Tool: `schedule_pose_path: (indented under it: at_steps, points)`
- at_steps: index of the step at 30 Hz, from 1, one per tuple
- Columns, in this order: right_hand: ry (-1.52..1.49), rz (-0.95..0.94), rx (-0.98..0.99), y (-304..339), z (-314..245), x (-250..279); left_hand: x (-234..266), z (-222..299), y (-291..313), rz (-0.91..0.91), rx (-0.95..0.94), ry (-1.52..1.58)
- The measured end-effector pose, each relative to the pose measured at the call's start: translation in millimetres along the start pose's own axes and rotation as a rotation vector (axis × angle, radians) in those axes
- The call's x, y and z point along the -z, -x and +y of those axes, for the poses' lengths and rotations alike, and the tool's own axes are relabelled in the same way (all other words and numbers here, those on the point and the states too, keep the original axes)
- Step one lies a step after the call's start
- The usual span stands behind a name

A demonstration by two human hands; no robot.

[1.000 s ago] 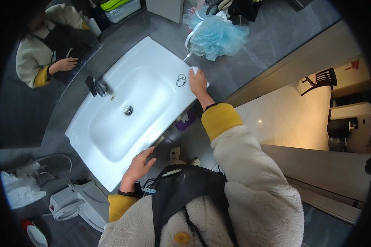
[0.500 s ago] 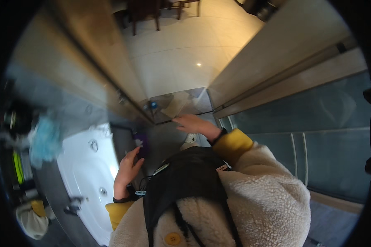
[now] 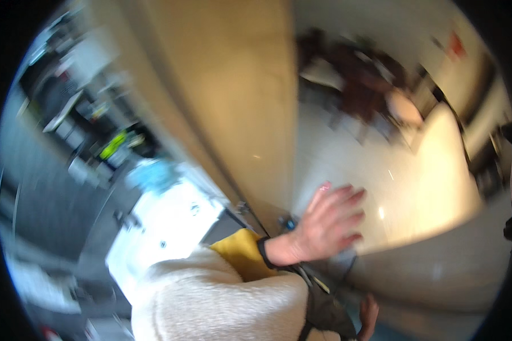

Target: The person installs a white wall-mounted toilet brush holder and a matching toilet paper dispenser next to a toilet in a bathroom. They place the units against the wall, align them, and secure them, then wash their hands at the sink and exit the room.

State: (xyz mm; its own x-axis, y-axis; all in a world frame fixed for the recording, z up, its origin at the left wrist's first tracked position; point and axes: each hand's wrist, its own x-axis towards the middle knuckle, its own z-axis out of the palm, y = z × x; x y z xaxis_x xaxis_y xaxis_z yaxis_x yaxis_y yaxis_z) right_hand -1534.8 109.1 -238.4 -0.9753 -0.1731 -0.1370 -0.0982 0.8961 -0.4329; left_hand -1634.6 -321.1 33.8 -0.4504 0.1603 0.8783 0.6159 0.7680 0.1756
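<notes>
My left hand [image 3: 331, 224] reaches out in front of me across the doorway, its fingers spread, with nothing in it. A dark band circles that wrist, between the hand and the yellow cuff [image 3: 242, 250] of my fleecy cream sleeve [image 3: 210, 301]. Nearest to this hand is the edge of the wooden door [image 3: 256, 113] on its left, though I see no contact. At the lower edge is my right hand [image 3: 368, 315], small and blurred. Its fingers look loosely stretched, and nothing shows in them.
A white washbasin [image 3: 153, 233] with a dark tap [image 3: 128, 220] stands at left, a light-blue bundle [image 3: 153, 175] at its far end. A small blue object [image 3: 290, 224] lies low by the doorway. Beyond are pale floor tiles [image 3: 335, 153] and a dark table with chairs [image 3: 361, 79].
My view has swung, so the basin and door sit differently and the dining area shows at right. My left hand has lifted from beside the basin to the doorway; my right hand is now lower.
</notes>
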Motion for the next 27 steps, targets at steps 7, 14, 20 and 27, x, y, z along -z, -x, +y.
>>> schedule_pose_path:
  at_steps: [7, 14, 20, 27]
  points:
    - [0.042, -0.141, 0.215, -163, -28, -4, 149, -46, -48, 0.8, -0.2, -0.426]
    - [0.086, -0.125, 0.569, -276, -65, 49, 218, -106, -31, 0.727, 0.479, -0.436]
    - [0.021, -0.157, 0.642, -257, -67, 26, 251, -131, -22, 0.404, 0.633, -0.879]
    - [-0.111, -0.22, 0.532, -266, -75, 35, 70, -23, -39, 0.343, -0.276, -0.36]
